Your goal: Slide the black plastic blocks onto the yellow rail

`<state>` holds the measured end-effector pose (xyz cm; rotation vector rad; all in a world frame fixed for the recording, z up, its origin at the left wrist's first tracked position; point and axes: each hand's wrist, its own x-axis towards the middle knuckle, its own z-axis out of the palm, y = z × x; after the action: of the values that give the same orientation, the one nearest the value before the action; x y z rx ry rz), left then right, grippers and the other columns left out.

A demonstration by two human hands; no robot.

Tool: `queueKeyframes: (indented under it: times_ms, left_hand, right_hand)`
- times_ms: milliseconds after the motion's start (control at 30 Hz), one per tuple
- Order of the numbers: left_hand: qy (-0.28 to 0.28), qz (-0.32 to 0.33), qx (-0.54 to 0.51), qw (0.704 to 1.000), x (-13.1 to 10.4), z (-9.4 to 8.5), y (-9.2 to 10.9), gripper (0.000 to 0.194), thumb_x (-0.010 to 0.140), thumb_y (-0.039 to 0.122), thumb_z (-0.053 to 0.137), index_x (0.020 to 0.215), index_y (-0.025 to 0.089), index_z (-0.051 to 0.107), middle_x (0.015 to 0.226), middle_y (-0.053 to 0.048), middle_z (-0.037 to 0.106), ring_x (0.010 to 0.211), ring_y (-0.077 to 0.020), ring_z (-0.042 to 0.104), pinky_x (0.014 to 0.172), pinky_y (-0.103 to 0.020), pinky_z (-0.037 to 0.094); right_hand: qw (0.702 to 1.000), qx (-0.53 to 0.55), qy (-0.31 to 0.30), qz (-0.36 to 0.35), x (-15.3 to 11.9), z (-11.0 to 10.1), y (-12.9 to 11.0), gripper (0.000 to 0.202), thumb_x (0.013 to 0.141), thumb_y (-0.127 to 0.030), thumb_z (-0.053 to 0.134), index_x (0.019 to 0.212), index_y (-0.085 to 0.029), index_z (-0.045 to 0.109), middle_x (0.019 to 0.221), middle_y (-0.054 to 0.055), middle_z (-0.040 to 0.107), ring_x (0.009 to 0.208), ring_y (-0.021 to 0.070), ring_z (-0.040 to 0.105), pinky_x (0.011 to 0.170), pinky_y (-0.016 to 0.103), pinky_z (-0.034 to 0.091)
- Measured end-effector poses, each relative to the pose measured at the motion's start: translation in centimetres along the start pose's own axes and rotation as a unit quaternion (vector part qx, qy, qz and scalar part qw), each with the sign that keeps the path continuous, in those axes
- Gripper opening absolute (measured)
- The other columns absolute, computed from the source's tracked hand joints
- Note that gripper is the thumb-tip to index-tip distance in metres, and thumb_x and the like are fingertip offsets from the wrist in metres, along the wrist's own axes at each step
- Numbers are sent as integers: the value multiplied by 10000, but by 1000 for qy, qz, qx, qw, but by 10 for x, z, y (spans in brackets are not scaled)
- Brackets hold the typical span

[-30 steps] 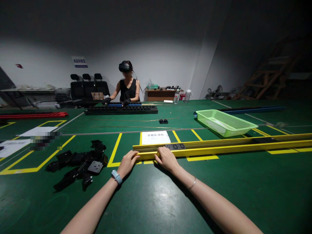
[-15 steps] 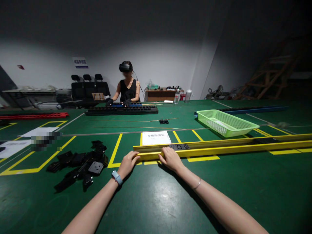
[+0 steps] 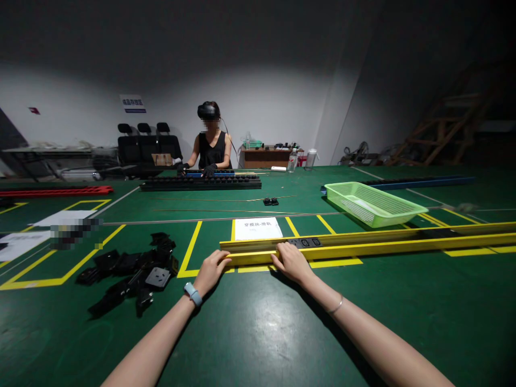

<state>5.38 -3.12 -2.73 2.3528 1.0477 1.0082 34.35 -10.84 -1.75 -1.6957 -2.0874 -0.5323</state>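
Observation:
A long yellow rail (image 3: 252, 259) lies across the table, its channel facing up. At its left end, my left hand (image 3: 210, 273) is closed on the rail, thumb and fingers around the edge. Farther right, my right hand (image 3: 295, 262) reaches over the front wall with bent fingers inside the channel, against the left end of a black socket module (image 3: 305, 243); the fingertips are partly hidden. To the left of my left hand lies a loose pile of black socket modules (image 3: 129, 263), one showing a grey face (image 3: 158, 278).
A green plastic basket (image 3: 374, 207) stands behind the rail, near a printed sheet (image 3: 258, 228). Two small black parts (image 3: 271, 201) and thin rods (image 3: 217, 211) lie farther back. Across the table, a person (image 3: 213, 145) in a headset works at black rails (image 3: 201, 183).
My right hand has slid a little to the right along the rail, and the socket modules in the channel have shifted right with it. My left hand stays at the rail's end.

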Motion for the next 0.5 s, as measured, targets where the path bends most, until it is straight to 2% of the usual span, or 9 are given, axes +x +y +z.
queueKeyframes:
  times_ms: [500]
  left_hand:
    - [-2,-3,-7,1000,-1,0,1,252,894,368,454,962,202,632,946,-41,639,901,-180,601,806,-301,471]
  right_hand:
    - [1000,-18,-16,-17,-10,-5,26,266,920,-383,360,814,-177,492,756,56,552,745,180,480,689,293,308]
